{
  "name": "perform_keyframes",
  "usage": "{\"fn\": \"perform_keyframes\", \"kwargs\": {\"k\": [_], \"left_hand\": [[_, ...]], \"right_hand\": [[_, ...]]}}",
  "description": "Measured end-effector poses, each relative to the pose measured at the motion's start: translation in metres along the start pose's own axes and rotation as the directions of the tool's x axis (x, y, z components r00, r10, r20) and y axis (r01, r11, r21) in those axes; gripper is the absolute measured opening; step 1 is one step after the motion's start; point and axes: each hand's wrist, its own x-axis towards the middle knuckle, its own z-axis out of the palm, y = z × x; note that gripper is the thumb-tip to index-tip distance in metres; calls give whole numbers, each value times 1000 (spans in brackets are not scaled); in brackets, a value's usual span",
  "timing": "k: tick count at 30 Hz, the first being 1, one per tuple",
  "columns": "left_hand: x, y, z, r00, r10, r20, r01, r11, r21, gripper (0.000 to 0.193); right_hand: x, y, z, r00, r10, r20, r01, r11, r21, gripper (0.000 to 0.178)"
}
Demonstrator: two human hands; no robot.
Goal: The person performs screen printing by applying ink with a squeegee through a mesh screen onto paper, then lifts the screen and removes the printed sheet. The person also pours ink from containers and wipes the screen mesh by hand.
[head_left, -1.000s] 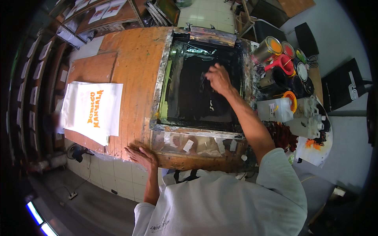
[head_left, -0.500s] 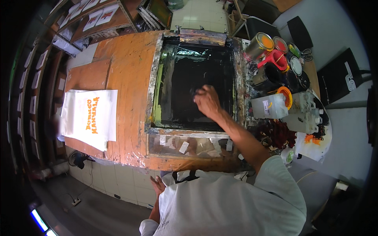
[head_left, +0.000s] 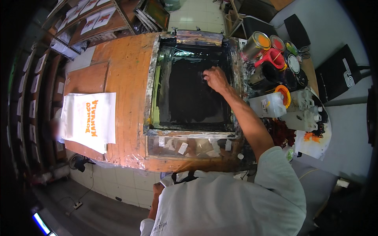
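Note:
My right hand (head_left: 216,80) is closed over the right part of a screen printing frame (head_left: 151,100), its fingers pinched round a small dark wad (head_left: 204,77) that I cannot make out clearly. The mesh (head_left: 193,94) beneath is coated in black, with wet, shiny ink along its far end. The fingers are close to the mesh; contact is hard to tell. Beside my body, below the table's front edge, my left hand (head_left: 158,189) hangs partly hidden by the shirt, its fingers not clearly visible.
A stack of white printed sheets (head_left: 94,122) lies at the table's left. Paint cans (head_left: 258,44), a red pitcher (head_left: 271,59) and translucent jugs (head_left: 269,105) crowd the right side. A paint-stained board (head_left: 199,38) crosses the frame's far end. Shelves (head_left: 33,94) stand at left.
My right hand has moved right and away from me across the mesh. My left hand has shifted lower, and its spread fingers no longer show. The view has shifted slightly.

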Motion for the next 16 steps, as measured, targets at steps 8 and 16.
{"fn": "perform_keyframes", "kwargs": {"k": [8,16], "left_hand": [[-7,-1,23,868,-356,-346,242,912,-331,35],[5,-2,2,893,-134,-429,-45,923,-383,38]], "right_hand": [[-24,-6,-14,994,-67,90,79,988,-130,15],[-122,-40,-28,969,-79,235,70,996,46,19]]}}
